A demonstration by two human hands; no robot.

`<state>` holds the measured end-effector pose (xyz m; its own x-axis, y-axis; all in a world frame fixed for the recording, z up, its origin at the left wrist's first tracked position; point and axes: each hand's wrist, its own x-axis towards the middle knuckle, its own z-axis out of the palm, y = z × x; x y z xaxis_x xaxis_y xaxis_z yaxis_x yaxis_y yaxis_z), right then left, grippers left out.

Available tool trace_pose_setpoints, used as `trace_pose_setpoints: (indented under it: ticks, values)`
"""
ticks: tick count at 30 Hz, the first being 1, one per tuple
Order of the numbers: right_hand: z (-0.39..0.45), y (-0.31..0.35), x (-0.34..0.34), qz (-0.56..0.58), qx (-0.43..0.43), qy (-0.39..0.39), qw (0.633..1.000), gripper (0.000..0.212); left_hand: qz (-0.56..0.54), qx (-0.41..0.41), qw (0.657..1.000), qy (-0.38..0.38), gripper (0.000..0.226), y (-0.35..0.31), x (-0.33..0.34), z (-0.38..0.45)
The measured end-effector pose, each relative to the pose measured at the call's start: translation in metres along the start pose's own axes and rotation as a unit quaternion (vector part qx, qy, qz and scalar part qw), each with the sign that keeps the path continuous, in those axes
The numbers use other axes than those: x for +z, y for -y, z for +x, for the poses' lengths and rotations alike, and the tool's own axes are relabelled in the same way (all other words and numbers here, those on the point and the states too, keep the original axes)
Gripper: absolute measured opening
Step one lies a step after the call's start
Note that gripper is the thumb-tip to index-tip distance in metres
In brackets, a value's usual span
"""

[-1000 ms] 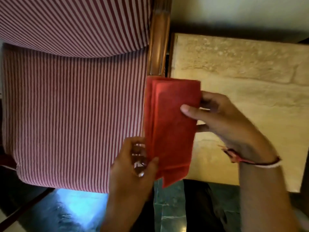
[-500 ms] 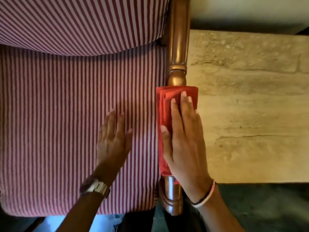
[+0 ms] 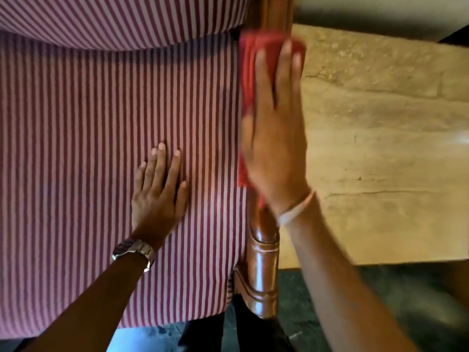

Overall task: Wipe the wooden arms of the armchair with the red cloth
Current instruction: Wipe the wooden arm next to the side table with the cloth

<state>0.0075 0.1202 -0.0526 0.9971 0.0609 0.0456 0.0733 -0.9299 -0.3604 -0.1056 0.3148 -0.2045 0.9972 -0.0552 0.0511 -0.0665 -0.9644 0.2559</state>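
The folded red cloth [image 3: 250, 72] lies along the armchair's right wooden arm [image 3: 264, 270], far up near the backrest. My right hand [image 3: 275, 133] presses flat on top of the cloth, fingers stretched forward, blurred with motion. The polished front end of the arm shows below my wrist. My left hand [image 3: 158, 191] rests flat, fingers apart, on the red-and-white striped seat cushion [image 3: 88, 148], holding nothing. The chair's other arm is out of view.
A beige stone-topped table [image 3: 380, 148] stands right beside the wooden arm. The striped backrest cushion [image 3: 114, 19] overhangs the seat at the top. Dark floor [image 3: 317, 301] shows below the chair's front edge.
My right hand has slid the cloth forward along the arm toward the backrest, baring more of the arm's front. My left hand let go of the cloth earlier and stays on the seat.
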Motion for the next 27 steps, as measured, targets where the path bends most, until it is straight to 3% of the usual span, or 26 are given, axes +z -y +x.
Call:
trace_pose_setpoints:
  ticks: [3,5,13,20,23,27]
  values:
    - [-0.099,0.006,-0.006,-0.014,0.001,0.036,0.999,0.066,0.002,0.003,1.0,0.006,0.059,0.001,-0.003,0.004]
    - [-0.119,0.005,-0.006,-0.037,0.0,0.051,0.998,0.07,0.004,-0.003,1.0,0.005,0.059,-0.001,-0.003,0.004]
    - [0.048,0.003,0.003,-0.031,-0.002,-0.037,0.999,0.058,0.027,-0.001,1.0,0.015,0.06,-0.001,-0.001,0.001]
    - [-0.11,0.008,0.001,-0.033,0.01,-0.007,0.999,0.058,0.026,0.001,1.0,0.007,0.06,0.001,-0.002,0.001]
    - [-0.062,0.007,0.004,-0.044,0.014,-0.002,0.999,0.063,0.023,0.012,1.0,0.0,0.06,0.002,0.002,0.002]
    - [0.077,0.008,0.006,-0.063,-0.006,-0.042,0.997,0.062,0.015,0.007,1.0,0.003,0.06,0.002,0.002,0.003]
